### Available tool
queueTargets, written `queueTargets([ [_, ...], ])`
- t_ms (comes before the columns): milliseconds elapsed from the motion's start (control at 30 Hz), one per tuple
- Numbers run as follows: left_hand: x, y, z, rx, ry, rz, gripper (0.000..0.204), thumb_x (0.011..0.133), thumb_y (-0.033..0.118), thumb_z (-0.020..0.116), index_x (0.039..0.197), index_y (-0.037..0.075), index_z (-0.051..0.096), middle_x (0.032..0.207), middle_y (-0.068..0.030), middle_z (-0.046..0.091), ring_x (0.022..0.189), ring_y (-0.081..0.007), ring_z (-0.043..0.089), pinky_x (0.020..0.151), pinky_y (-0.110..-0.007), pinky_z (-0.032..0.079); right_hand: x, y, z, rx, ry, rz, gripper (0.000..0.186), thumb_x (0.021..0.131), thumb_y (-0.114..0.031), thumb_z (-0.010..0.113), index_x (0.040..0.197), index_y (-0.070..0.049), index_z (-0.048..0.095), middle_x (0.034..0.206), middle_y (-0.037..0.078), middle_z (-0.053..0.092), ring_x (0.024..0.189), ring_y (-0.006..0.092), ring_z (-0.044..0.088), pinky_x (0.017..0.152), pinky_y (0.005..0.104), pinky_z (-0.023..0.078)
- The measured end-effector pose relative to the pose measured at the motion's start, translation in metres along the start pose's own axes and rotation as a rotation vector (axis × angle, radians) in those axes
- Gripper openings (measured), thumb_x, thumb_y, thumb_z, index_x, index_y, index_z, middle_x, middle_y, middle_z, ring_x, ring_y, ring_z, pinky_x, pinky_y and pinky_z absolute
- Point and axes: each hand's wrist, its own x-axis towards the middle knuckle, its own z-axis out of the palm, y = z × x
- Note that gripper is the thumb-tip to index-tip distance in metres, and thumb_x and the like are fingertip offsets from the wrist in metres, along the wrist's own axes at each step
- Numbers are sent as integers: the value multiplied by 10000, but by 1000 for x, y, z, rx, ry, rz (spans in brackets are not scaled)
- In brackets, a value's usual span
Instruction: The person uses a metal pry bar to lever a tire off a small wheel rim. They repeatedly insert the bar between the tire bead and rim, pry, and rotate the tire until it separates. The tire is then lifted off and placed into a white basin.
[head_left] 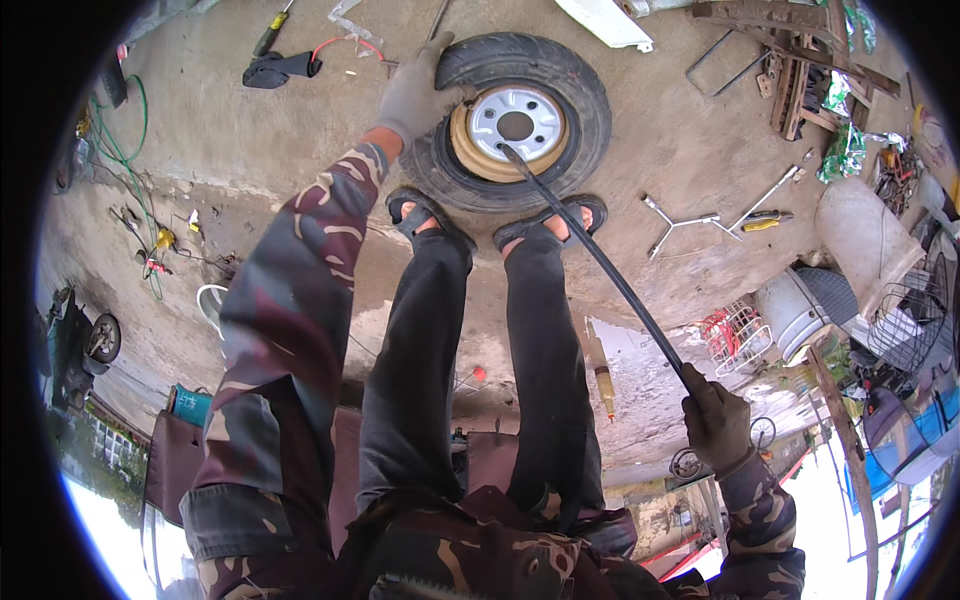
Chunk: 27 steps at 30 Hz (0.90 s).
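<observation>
A black tire (590, 125) lies on the ground in front of my feet, around a white wheel rim (541, 113) with a tan outer band. My left hand (418, 98), in a light grey glove, grips the tire's left side, its fingers over the tread and its thumb toward the rim. A long dark pry bar (612, 272) slants from lower right up to the wheel, its tip at the rim's face near a bolt hole. My right hand (717, 418), in a darker glove, is closed around the bar's near end.
A four-way lug wrench (690, 222) and yellow-handled pliers (762, 222) lie to the right. At the upper left are a screwdriver (266, 38) and a black cloth-like item (280, 70). A green hose (130, 155) trails farther left; wooden scraps (800, 70) and a wire basket (735, 335) stand right.
</observation>
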Motion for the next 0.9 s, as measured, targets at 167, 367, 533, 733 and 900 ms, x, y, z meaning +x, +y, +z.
queueTargets([
  [167,-30,-21,10,-223,18,-315,1038,809,477,928,1564,-55,456,1415,-275,647,1332,-376,632,1120,-444,512,28,-16,-13,-113,-16,-50,498,956,-125,723,1450,-121,660,792,129,658,648,348,658,600,472,535],
  [367,-44,-47,16,-497,-97,-475,1027,857,462,923,1537,-113,412,1362,-229,681,1243,-279,670,1070,-382,539,43,-4,0,-115,-39,139,412,1021,-182,646,1422,-86,640,931,191,741,851,406,735,747,510,581],
  [533,-35,-54,21,-477,-166,-557,1024,843,487,923,1507,-121,436,1373,-264,672,1244,-321,679,1043,-410,556,84,6,24,117,-180,430,430,1056,-393,585,1287,-53,711,1052,264,765,993,457,739,885,532,576],
  [733,-34,-59,17,-380,-197,-546,1007,843,484,930,1477,-126,441,1370,-267,670,1209,-326,692,1017,-407,569,160,3,63,211,-200,588,604,1085,-562,477,1144,-24,745,1049,278,760,1032,487,720,923,562,553],
  [900,-32,-69,13,-598,-299,-534,1002,796,484,966,1441,-118,491,1333,-218,688,1171,-290,699,995,-397,584,156,6,75,21,16,539,584,1089,-578,510,1030,-52,758,1008,270,758,999,488,717,882,571,556],
])
